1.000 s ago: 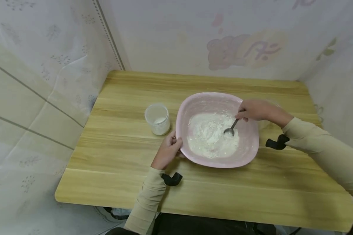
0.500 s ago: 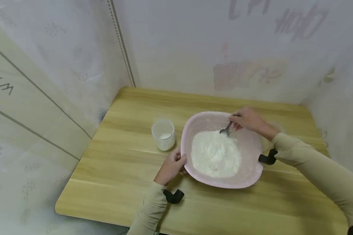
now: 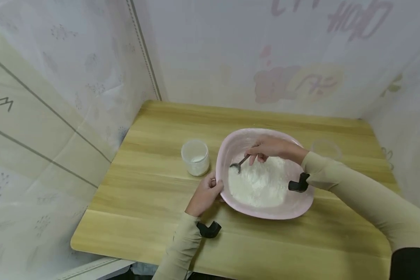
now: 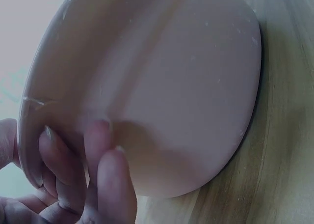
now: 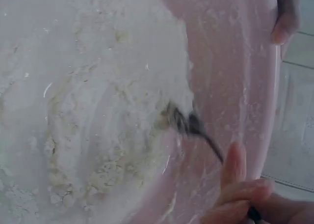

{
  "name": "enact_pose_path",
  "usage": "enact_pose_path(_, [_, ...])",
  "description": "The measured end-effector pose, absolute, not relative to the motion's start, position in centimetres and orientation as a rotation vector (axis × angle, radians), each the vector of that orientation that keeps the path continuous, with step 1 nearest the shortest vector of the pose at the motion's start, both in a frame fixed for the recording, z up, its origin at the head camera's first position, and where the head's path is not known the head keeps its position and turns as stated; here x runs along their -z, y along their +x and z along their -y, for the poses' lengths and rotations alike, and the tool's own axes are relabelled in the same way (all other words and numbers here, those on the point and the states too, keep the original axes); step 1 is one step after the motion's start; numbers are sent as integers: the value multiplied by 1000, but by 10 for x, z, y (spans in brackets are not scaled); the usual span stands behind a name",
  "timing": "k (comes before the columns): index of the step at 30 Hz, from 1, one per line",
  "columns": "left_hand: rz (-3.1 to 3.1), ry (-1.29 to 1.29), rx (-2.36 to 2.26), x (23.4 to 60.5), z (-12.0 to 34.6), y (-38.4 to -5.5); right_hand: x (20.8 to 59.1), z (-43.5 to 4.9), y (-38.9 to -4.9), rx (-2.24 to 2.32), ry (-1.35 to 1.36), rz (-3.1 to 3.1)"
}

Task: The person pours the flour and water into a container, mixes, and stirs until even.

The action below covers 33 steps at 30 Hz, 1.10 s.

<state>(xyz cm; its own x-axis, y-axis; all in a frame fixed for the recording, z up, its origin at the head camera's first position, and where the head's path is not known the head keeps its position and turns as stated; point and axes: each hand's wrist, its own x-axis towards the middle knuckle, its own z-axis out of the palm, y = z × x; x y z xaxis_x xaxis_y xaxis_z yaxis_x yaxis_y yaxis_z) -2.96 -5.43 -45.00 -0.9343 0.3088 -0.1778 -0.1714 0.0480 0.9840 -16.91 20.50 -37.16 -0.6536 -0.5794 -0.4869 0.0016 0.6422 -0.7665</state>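
Note:
A pink basin point(image 3: 266, 214) stands on the wooden table and holds a wet white flour mixture point(image 3: 262, 190). My left hand point(image 3: 203, 196) grips its left rim, thumb on top; in the left wrist view the fingers lie against the basin's outer wall point(image 4: 191, 81). Over the basin, my right hand point(image 3: 271, 148) holds a metal spoon point(image 3: 236, 166) by its handle, bowl end down at the mixture's left edge. In the right wrist view the spoon head point(image 5: 182, 122) is blurred and meets the mixture where dry lumps show.
A clear jar point(image 3: 196, 158) with white powder in its bottom stands left of the basin. Behind the right forearm lies a clear round item point(image 3: 326, 149), partly hidden. Patterned sheeting point(image 3: 203, 50) encloses the back and sides of the table point(image 3: 136, 217).
My right hand has carried the spoon from the basin's right side along the back to its left side. The left hand keeps its grip on the rim. The head view has tilted upward.

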Motion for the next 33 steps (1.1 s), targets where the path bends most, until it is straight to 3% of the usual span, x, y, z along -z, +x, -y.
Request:
enact_pose_path(8, [-1996, 127, -1936, 451, 55, -33, 371, -216, -147, 642, -679, -1999])
enact_pose_path(16, [-1993, 127, -1927, 455, 55, -35, 342, -260, -134, 444, -676, -2011])
enact_pose_path(24, [-1974, 144, -1952, 453, 56, -35, 335, -286, -147, 320, -571, -2404])
enact_pose_path(33, [-1951, 154, -1943, 455, 55, -36, 352, -279, -171, 461, -527, -2535])
